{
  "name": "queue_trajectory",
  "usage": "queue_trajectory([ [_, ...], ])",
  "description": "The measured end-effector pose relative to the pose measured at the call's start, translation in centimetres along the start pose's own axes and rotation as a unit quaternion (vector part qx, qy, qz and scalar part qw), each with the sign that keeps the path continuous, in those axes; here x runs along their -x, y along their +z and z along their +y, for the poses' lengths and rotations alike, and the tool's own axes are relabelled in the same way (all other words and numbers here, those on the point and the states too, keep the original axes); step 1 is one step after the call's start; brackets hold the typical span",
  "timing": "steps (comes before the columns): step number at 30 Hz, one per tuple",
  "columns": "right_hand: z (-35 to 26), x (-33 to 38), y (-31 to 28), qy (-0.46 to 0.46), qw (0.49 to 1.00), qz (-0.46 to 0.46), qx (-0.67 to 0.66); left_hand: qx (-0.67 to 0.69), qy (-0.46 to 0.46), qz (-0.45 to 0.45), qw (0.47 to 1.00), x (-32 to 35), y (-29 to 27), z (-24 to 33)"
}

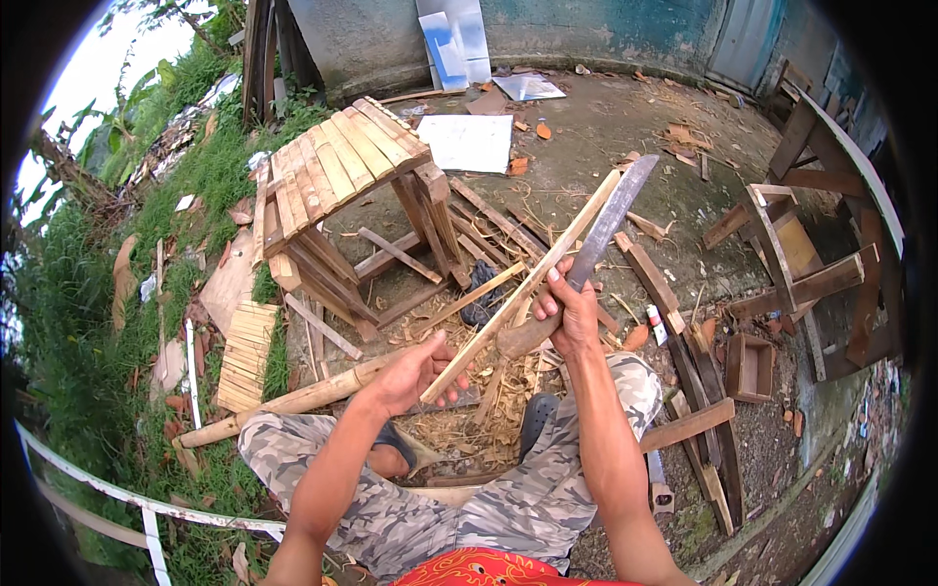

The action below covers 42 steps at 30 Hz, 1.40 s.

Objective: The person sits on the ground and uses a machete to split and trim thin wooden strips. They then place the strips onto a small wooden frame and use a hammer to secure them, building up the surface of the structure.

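Left hand [415, 376] grips a bamboo strip [523, 288] pointing to one o'clock; right hand [572, 317] clasps a machete [586, 259] alongside it.

Daylight's falling on a dirt yard [606, 127] littered with wood scraps, grass [88, 322] growing along the left, a stained wall [586, 29] standing behind.
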State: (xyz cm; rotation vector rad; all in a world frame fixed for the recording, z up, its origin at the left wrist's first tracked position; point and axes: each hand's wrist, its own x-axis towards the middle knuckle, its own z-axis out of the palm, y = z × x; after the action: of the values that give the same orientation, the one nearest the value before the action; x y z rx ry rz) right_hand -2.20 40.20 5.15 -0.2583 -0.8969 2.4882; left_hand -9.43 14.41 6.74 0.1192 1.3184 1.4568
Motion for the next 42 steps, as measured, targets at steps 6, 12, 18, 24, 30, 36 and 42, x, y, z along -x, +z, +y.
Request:
queue_trajectory([
  [6, 0.9, 1.0, 1.1, 0.025, 0.999, -0.032, 0.023, 0.204, 0.017, -0.127, 0.971, 1.6, 3.4, -2.7],
  [12, 0.8, 1.6, 1.4, 0.023, 0.993, 0.000, 0.116, 0.085, 0.057, -0.031, 0.994, 2.4, 4.1, -3.8],
  [18, 0.8, 2.1, 1.3, 0.032, 0.988, -0.008, 0.154, 0.026, 0.061, -0.010, 0.998, 2.9, 3.8, -4.7],
  [24, 0.7, 2.2, 1.4, 0.044, 0.981, -0.005, 0.188, -0.020, 0.078, 0.025, 0.996, 2.6, 3.5, -5.3],
  [30, 0.5, 2.6, 1.5, 0.042, 0.973, -0.030, 0.227, -0.047, 0.103, 0.038, 0.993, 1.9, 3.3, -6.9],
  [36, 1.6, 3.6, 1.8, 0.060, 0.959, -0.035, 0.276, -0.326, 0.132, 0.164, 0.922, 0.2, 2.4, -7.5],
  [42, 3.7, 5.2, 2.7, 0.111, 0.929, -0.078, 0.345, -0.101, 0.402, 0.217, 0.884, -1.6, 3.9, -3.1],
])
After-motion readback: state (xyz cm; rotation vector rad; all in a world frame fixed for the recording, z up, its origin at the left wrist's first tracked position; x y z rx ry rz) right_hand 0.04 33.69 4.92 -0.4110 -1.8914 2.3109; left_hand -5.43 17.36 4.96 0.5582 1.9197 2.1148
